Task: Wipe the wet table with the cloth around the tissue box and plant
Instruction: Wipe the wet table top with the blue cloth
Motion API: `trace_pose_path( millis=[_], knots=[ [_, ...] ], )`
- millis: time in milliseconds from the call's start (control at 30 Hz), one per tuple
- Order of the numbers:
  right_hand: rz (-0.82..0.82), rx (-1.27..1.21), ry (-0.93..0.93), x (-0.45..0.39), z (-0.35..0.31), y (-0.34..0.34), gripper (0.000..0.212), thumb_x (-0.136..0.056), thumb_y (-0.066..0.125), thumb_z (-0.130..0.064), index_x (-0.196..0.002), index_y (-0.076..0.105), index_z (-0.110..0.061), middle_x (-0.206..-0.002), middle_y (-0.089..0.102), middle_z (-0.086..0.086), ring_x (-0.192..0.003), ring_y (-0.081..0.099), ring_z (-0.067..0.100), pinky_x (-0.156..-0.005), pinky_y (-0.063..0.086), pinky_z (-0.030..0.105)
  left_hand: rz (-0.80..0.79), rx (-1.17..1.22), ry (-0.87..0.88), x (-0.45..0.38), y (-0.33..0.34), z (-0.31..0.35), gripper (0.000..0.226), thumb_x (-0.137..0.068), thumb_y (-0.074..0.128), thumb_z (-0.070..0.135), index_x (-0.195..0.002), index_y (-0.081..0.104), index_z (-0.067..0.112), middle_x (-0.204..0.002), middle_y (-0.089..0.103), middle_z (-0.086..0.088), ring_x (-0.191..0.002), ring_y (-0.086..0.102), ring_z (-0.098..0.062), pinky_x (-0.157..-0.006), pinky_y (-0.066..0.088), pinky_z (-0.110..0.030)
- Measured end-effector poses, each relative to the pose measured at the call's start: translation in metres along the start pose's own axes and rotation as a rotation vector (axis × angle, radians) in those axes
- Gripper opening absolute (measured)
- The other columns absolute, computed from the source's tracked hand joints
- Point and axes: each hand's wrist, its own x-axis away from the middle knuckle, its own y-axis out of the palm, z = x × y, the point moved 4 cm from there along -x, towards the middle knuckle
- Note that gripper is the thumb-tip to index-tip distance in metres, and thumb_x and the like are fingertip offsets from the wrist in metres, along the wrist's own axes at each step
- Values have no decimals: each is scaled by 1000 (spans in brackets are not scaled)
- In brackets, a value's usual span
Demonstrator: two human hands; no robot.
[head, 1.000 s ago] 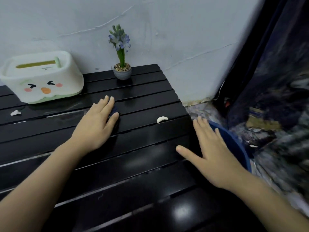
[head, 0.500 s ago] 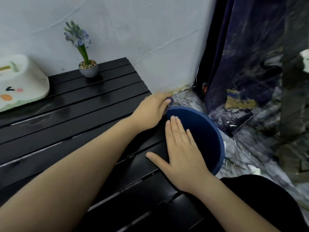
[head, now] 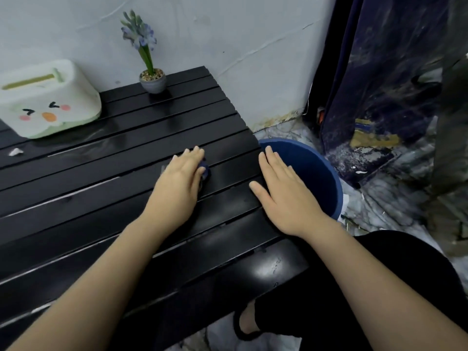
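The black slatted table (head: 101, 188) shines wet. My left hand (head: 177, 183) presses a small dark blue cloth (head: 204, 171) flat on the slats near the right end; only a corner of the cloth shows past my fingers. My right hand (head: 283, 196) lies flat and open on the table's right edge, fingers over the bucket rim. The white and green tissue box (head: 48, 100) with a cartoon face stands at the back left. The small potted plant (head: 149, 72) with blue flowers stands at the back by the wall.
A blue bucket (head: 316, 173) sits on the floor against the table's right edge. A small white scrap (head: 15, 152) lies on the slats at far left. A dark curtain (head: 379, 84) hangs to the right. My knee in black is below the table's front.
My left hand swept the cloth right to the bucket's rim, then came back left onto the slats. The white scrap near the table's right end is gone. My right hand stayed at the edge.
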Motion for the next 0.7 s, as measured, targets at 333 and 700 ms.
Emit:
trace_pose_path(
  millis=[333, 700],
  knots=[
    [-28, 17, 12, 1, -8, -4, 66, -109, 25, -44, -162, 4, -10, -170, -6, 8, -157, -3, 23, -126, 6, 45, -243, 69, 474, 140, 22, 90, 42, -106, 44, 21, -147, 48, 12, -156, 43, -2, -149, 32, -15, -125, 18, -34],
    [-27, 80, -207, -6, -92, 11, 66, -106, 29, -50, -161, 17, -16, -171, 3, 6, -157, -2, 20, -126, -1, 45, -42, 679, -5, 163, -48, 29, 34, -105, 45, 21, -135, 61, 22, -130, 66, 16, -124, 56, 5, -105, 39, -13]
  ],
)
